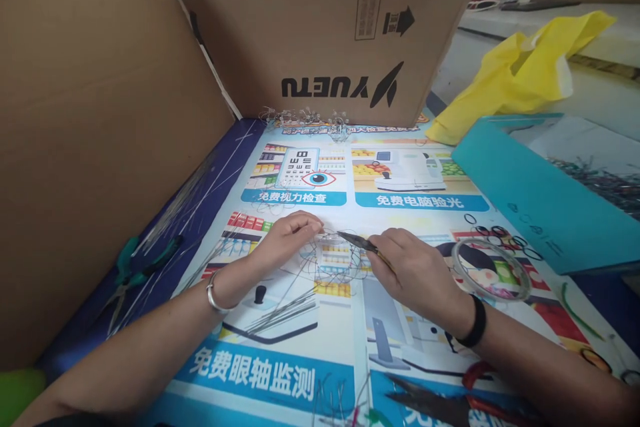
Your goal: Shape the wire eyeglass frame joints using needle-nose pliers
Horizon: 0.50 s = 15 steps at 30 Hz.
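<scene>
Near the middle of the printed sheet, my left hand (pixel 290 237) is closed in a pinch on the end of a thin wire. My right hand (pixel 413 267) grips a pair of needle-nose pliers (pixel 356 240), whose dark tips point left at the wire, just short of my left fingertips. Below the tips lies a loose round tangle of thin wire (pixel 356 272); whether the jaws bite on it is too small to tell. A bundle of straight wires (pixel 285 312) lies under my left wrist.
Cardboard panels (pixel 320 20) stand behind and left. Green-handled pliers (pixel 125 277) lie left, red-handled scissors (pixel 430 404) at the front. To the right are a clear round dish (pixel 524 284), several black rings (pixel 533 254), a teal box (pixel 525 200) and a yellow bag (pixel 510 84).
</scene>
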Each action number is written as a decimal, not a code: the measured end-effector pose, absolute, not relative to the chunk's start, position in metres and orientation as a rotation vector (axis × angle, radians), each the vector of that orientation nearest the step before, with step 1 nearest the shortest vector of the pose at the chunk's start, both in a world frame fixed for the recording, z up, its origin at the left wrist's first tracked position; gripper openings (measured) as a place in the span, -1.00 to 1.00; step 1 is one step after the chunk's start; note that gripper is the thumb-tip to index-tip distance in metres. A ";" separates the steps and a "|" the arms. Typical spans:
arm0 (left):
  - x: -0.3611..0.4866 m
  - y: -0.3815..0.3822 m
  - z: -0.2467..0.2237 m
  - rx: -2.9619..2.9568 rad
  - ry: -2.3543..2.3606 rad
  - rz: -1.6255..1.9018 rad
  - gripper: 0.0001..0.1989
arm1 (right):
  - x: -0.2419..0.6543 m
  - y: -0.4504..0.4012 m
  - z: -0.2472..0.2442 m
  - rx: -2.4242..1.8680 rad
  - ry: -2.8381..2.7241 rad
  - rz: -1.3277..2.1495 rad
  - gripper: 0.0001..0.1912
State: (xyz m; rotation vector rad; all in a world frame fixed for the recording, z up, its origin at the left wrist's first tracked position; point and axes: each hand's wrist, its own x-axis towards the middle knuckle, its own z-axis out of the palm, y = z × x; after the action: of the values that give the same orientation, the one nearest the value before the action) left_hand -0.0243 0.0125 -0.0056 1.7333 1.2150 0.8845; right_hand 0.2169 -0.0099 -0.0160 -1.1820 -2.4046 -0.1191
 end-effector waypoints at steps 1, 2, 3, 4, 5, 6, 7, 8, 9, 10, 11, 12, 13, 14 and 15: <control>-0.025 0.013 -0.006 1.728 1.220 0.892 -0.77 | 0.217 -0.010 -0.017 -1.184 -2.400 -0.096 -0.74; -0.025 0.014 -0.006 1.727 1.229 0.902 -0.78 | 0.217 -0.010 -0.019 -1.190 -2.395 -0.066 -0.74; -0.025 0.014 -0.006 1.726 1.242 0.915 -0.79 | 0.217 -0.009 -0.020 -1.199 -2.390 -0.030 -0.74; -0.026 0.015 -0.007 1.724 1.259 0.930 -0.81 | 0.217 -0.009 -0.021 -1.207 -2.382 0.008 -0.74; -0.026 0.015 -0.007 1.717 1.275 0.943 -0.82 | 0.217 -0.008 -0.022 -1.214 -2.375 0.048 -0.74; -0.026 0.015 -0.007 1.705 1.285 0.952 -0.82 | 0.217 -0.008 -0.022 -1.221 -2.368 0.086 -0.75; -0.027 0.015 -0.007 1.687 1.288 0.954 -0.82 | 0.217 -0.007 -0.023 -1.229 -2.365 0.120 -0.74; -0.027 0.015 -0.007 1.669 1.284 0.950 -0.82 | 0.217 -0.007 -0.023 -1.238 -2.365 0.150 -0.74; -0.026 0.014 -0.006 1.656 1.275 0.945 -0.81 | 0.218 -0.007 -0.023 -1.248 -2.364 0.174 -0.74; -0.026 0.014 -0.005 1.650 1.266 0.944 -0.80 | 0.218 -0.006 -0.023 -1.261 -2.366 0.193 -0.74; -0.026 0.013 -0.005 1.653 1.259 0.942 -0.80 | 0.218 -0.006 -0.022 -1.274 -2.369 0.206 -0.73; -0.026 0.012 -0.004 1.658 1.252 0.943 -0.80 | 0.218 -0.006 -0.022 -1.284 -2.369 0.215 -0.73; -0.026 0.011 -0.003 1.663 1.242 0.945 -0.80 | 0.218 -0.006 -0.022 -1.290 -2.369 0.220 -0.73; -0.026 0.011 -0.003 1.669 1.228 0.944 -0.79 | 0.218 -0.006 -0.022 -1.292 -2.367 0.221 -0.73; -0.026 0.010 -0.003 1.674 1.213 0.935 -0.79 | 0.217 -0.006 -0.022 -1.289 -2.366 0.221 -0.73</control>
State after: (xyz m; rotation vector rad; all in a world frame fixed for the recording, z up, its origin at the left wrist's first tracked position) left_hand -0.0265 0.0101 -0.0027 1.6738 1.2133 0.9352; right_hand 0.2175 -0.0061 -0.0224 -1.2892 -2.3657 0.2213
